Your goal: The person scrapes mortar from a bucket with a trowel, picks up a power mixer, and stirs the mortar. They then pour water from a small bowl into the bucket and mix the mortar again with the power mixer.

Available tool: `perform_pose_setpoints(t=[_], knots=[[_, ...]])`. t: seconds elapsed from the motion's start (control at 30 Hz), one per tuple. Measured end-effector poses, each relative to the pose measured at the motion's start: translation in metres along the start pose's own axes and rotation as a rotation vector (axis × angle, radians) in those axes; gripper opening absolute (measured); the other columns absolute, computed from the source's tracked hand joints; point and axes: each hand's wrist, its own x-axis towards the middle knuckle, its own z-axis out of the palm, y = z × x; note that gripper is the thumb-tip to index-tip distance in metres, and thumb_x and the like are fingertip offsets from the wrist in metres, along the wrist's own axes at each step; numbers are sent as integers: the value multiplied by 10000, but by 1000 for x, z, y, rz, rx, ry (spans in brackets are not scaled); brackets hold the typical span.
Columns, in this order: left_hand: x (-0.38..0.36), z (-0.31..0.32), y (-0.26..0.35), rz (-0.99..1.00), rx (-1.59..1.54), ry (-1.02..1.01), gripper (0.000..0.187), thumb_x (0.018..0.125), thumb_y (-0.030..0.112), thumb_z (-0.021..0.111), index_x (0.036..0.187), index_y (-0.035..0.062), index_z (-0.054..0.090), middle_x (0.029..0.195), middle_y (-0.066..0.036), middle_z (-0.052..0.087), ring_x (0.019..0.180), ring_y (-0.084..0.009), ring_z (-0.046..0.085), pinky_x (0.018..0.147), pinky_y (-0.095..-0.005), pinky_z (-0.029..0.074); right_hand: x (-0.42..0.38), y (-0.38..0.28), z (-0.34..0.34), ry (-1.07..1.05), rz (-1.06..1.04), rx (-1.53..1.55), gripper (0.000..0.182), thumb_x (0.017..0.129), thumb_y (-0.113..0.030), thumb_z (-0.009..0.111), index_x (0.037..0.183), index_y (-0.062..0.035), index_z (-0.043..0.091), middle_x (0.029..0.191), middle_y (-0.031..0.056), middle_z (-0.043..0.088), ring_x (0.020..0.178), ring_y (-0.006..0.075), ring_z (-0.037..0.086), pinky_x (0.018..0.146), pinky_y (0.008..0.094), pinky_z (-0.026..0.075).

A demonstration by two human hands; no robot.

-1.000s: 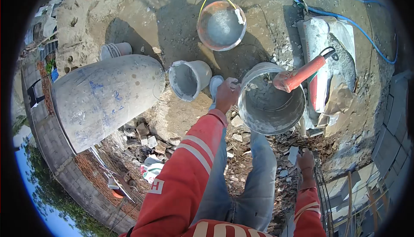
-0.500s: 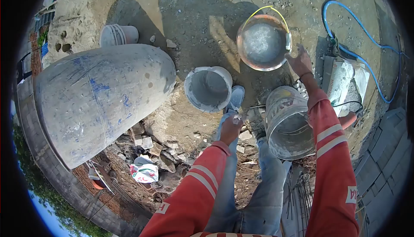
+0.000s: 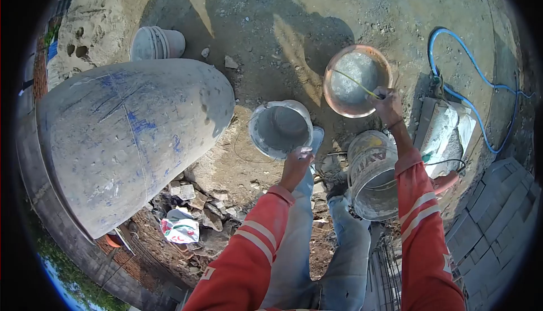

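Observation:
My right hand [image 3: 386,104] is closed on the yellow wire handle [image 3: 356,83] of an orange-rimmed metal bucket [image 3: 356,80] that holds grey residue. My left hand [image 3: 298,165] hangs at the near rim of a tilted grey plastic bucket [image 3: 280,128], its fingers curled; I cannot tell whether it touches the rim. A second grey bucket [image 3: 370,174] stands beside my right forearm. Both sleeves are red with white stripes.
A big cement-stained drum [image 3: 127,135] lies on its side at the left. Stacked grey pots [image 3: 156,43] stand behind it. A blue hose [image 3: 459,93] loops at the right near a torn cement sack [image 3: 447,133]. Rubble [image 3: 198,203] lies under the drum, grey blocks [image 3: 498,220] at right.
My right hand rose from near my leg, reached past the grey bucket and closed on the orange bucket's yellow handle. My left hand dropped back from the buckets. My view shifted forward.

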Motion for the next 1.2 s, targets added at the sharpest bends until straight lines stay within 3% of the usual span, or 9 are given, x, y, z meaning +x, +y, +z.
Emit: perform_pose_setpoints(t=[0.17, 0.3, 0.37, 0.5, 0.63, 0.77, 0.97, 1.07, 1.2], knots=[[-12, -1, 58, -57, -144, -41, 596, 926, 303, 680, 1409, 40, 450, 1212, -130, 637, 981, -208, 673, 771, -354, 550, -90, -83, -44, 83, 107, 246, 321, 806, -192, 767, 688, 0, 538, 579, 45, 461, 561, 108, 375, 515, 320, 345], [-48, 14, 99, -120, -340, 108, 661, 944, 417, 639, 1465, 94, 391, 1288, -125, 578, 1074, -261, 634, 869, -407, 534, -206, -163, -78, 47, 110, 355, 347, 790, -199, 781, 720, -34, 484, 569, 28, 402, 539, 118, 356, 497, 319, 318], [-65, 13, 89, 64, -359, 55, 612, 975, 498, 549, 1437, 115, 434, 1277, -98, 583, 1040, -260, 640, 905, -440, 524, -258, -183, -99, 39, 112, 414, 342, 806, -218, 775, 746, -45, 486, 595, 6, 378, 554, 95, 324, 497, 300, 284], [-145, 19, 99, 251, -9, 297, 373, 1008, 389, 558, 1120, 40, 621, 944, -23, 576, 840, -119, 534, 747, -316, 457, -349, -204, -132, 59, 93, 528, 357, 817, -290, 770, 758, -48, 514, 606, -6, 366, 549, 81, 306, 490, 288, 261], [-233, 27, 72, 301, 36, 448, 289, 995, 308, 596, 866, 49, 599, 769, 23, 518, 703, -60, 440, 607, -240, 370, -410, -192, -155, 84, 145, 637, 404, 820, -354, 771, 742, -43, 525, 579, 12, 349, 531, 105, 324, 491, 311, 279], [-290, 46, 38, 211, 25, 521, 273, 978, 283, 622, 862, 36, 617, 722, 27, 533, 627, -52, 447, 538, -236, 358, -451, -158, -147, 37, 162, 667, 407, 854, -348, 761, 728, -39, 529, 567, 13, 347, 537, 99, 321, 499, 306, 285], [-313, 108, 6, -3, 19, 447, 264, 932, 206, 644, 883, -53, 655, 758, -50, 645, 640, -106, 599, 524, -284, 506, -480, -92, -128, 87, 273, 622, 426, 878, -273, 746, 666, -13, 483, 544, 30, 340, 521, 117, 307, 480, 328, 293], [-312, 143, -5, -109, 37, 386, 245, 917, 190, 663, 891, -54, 659, 755, -50, 633, 637, -106, 591, 532, -281, 503, -483, -61, -128, 126, 325, 544, 449, 900, -278, 733, 654, -9, 471, 545, 27, 331, 530, 112, 297, 482, 329, 283], [-319, 174, -4, -96, 57, 382, 231, 903, 168, 675, 919, -62, 658, 756, -60, 619, 644, -112, 596, 532, -282, 526, -485, -29, -130, 159, 259, 528, 476, 925, -286, 721, 658, -4, 445, 566, 22, 325, 555, 99, 280, 495, 327, 269]])
